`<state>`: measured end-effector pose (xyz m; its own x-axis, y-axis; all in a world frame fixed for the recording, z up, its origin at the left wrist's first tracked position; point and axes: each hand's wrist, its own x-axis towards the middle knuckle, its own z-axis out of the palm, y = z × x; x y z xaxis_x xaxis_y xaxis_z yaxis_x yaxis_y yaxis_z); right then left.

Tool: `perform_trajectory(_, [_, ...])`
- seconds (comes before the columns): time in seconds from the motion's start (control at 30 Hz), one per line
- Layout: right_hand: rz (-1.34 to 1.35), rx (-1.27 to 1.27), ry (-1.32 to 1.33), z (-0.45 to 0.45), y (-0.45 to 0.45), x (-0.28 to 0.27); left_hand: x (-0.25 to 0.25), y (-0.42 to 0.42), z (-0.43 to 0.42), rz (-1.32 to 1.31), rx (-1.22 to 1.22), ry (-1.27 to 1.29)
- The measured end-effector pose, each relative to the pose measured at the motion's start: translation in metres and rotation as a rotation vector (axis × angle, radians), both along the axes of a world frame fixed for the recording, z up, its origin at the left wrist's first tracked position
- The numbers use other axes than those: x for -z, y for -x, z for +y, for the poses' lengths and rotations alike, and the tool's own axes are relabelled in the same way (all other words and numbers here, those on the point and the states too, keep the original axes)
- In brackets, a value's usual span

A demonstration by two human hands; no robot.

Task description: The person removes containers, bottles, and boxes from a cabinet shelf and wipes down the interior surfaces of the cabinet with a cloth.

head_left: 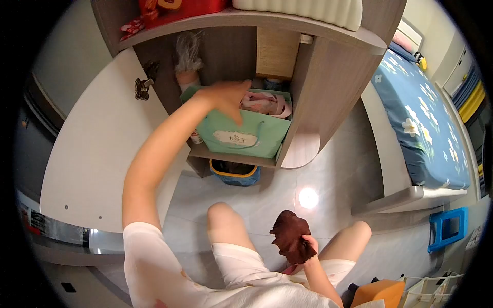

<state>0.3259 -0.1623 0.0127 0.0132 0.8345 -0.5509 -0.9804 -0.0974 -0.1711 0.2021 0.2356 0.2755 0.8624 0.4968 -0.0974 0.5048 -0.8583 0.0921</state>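
My left hand (231, 99) reaches into the cabinet over the rim of a mint-green paper gift bag (269, 139). Its thumb and fingers are apart, slightly blurred, and nothing shows between them. Folded pink patterned fabric (262, 103) fills the bag's opening, just right of my fingers. A white label with dark writing is on the bag's front. Down by my knees, my right hand (310, 247) grips a crumpled dark brown cloth (291, 236) with a scalloped edge.
The white cabinet door (97, 154) stands open on the left. Beneath the shelf is a small bin (235, 177) with a yellow rim and blue liner. A bed (421, 118) with flowered blue bedding and a blue stool (448, 229) are on the right.
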Motion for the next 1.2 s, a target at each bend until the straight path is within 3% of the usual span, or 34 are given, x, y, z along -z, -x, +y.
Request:
perform_trajectory(0.27, [0.065,-0.045,0.004,-0.006,0.015,-0.018,-0.006,0.014,-0.024,-0.006,-0.010,-0.092])
perform_trajectory(0.5, [0.026,-0.079,0.067,-0.009,-0.006,0.021,-0.039,0.052,-0.071,-0.135,-0.038,-0.251])
perform_trajectory(0.73, [-0.002,-0.040,0.058,0.001,-0.035,0.012,-0.046,0.078,-0.142,-0.163,-0.059,-0.145])
perform_trajectory(1.0, [-0.156,0.088,-0.188,-0.014,-0.097,0.027,0.042,0.057,-0.190,-0.153,0.048,-0.014])
perform_trajectory(1.2, [-0.301,0.283,-0.302,-0.019,-0.120,-0.009,0.148,0.027,-0.221,-0.172,0.119,0.041])
